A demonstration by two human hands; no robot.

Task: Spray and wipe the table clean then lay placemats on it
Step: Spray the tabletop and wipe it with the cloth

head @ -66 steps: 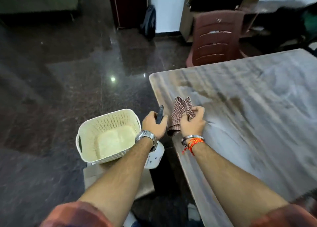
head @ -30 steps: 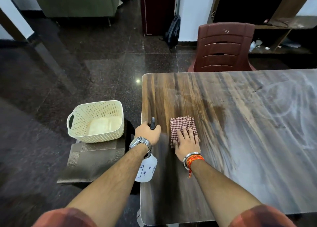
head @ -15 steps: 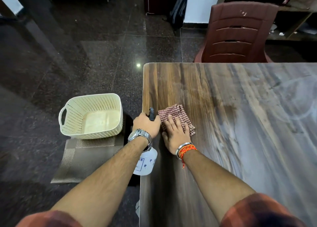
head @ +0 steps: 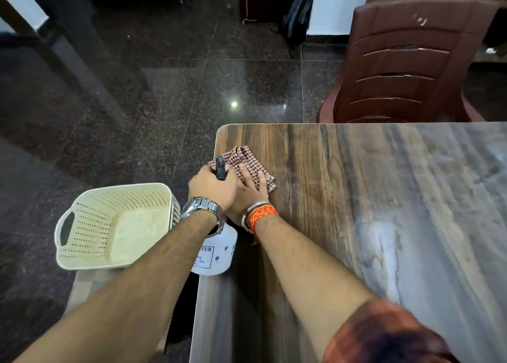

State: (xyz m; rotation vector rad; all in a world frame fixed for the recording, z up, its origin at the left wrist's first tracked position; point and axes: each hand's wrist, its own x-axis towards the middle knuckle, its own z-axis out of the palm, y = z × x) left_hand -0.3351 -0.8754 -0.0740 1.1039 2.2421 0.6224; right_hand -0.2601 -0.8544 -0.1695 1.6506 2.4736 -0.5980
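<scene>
A wood-grain table (head: 356,198) fills the right half of the view, with pale streaks across its right part. A red-and-white checked cloth (head: 247,161) lies near the table's far left corner. My right hand (head: 248,195) presses flat on the cloth with straight fingers. My left hand (head: 212,188) grips the black head of a white spray bottle (head: 215,254), which hangs beside the table's left edge. The two hands touch, and my left hand covers part of my right.
A cream perforated basket (head: 109,225) sits on a low stool left of the table, above a grey mat. A maroon plastic chair (head: 406,60) stands at the table's far edge. Dark polished floor stretches to the left.
My right hand has slid the cloth leftward and farther away, toward the table's far left corner. My left hand with the bottle has stayed beside it.
</scene>
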